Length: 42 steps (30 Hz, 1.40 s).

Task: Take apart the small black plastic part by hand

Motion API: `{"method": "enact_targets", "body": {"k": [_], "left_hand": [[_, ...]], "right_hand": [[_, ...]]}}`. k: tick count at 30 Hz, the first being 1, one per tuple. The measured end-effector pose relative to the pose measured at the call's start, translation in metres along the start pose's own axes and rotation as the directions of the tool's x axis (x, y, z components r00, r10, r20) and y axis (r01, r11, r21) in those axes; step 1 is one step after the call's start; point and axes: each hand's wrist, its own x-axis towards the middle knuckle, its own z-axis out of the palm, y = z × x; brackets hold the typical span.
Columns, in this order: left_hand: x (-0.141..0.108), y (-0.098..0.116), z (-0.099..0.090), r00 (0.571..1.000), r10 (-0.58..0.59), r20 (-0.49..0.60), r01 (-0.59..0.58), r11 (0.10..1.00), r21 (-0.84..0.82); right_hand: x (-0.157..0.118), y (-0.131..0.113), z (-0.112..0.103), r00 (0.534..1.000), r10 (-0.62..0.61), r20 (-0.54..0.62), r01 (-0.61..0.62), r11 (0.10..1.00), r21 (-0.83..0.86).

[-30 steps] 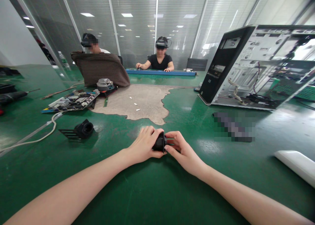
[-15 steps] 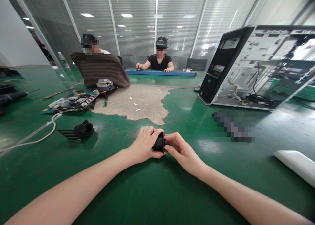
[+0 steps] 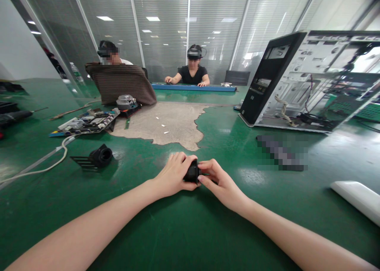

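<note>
My left hand (image 3: 176,172) is wrapped round a small black part (image 3: 191,172), gripping it with thumb and fingers just above the green table. A square-edged rim faces right on this part; its exact kind I cannot make out. From the right, my right hand (image 3: 218,178) pinches a short piece at that rim, thumb and fingertips together. Much of the part is hidden behind my left fingers. To the left lies a black plastic duct-like piece (image 3: 102,156) with a round opening and a slatted flap.
An open computer case (image 3: 276,81) stands at right, near a blurred dark strip (image 3: 279,152) and a white object (image 3: 356,199). A circuit board (image 3: 89,122), a cable (image 3: 56,162) and a brown cloth-covered object (image 3: 121,83) are on the left. Two people sit across the table.
</note>
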Motion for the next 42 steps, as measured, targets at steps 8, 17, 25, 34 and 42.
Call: {"method": "enact_targets", "body": {"k": [8,17,25,34,42], "left_hand": [[0.0000,0.0000,-0.0004,1.000,-0.002,0.003,0.002,1.000,0.011],[-0.0004,-0.0009,0.0017,1.000,-0.005,-0.014,0.005,1.000,-0.014],[-0.0002,-0.0002,0.0003,1.000,-0.004,-0.005,0.004,1.000,-0.006],[-0.0004,-0.0002,0.0006,1.000,-0.005,-0.014,0.005,1.000,-0.021],[-0.0001,0.0000,0.0001,1.000,-0.007,-0.001,0.007,1.000,-0.024]], "right_hand": [[0.0000,-0.0027,-0.0006,0.999,0.027,0.027,-0.026,0.999,-0.036],[0.0003,0.0001,-0.0004,1.000,-0.002,-0.005,0.002,1.000,0.004],[-0.0005,-0.0017,-0.0011,1.000,0.004,0.029,-0.002,0.999,-0.050],[-0.0002,-0.0014,-0.0005,1.000,-0.002,0.002,0.002,0.999,-0.053],[-0.0020,-0.0046,-0.0008,1.000,0.009,0.025,-0.008,0.998,-0.054]]}}
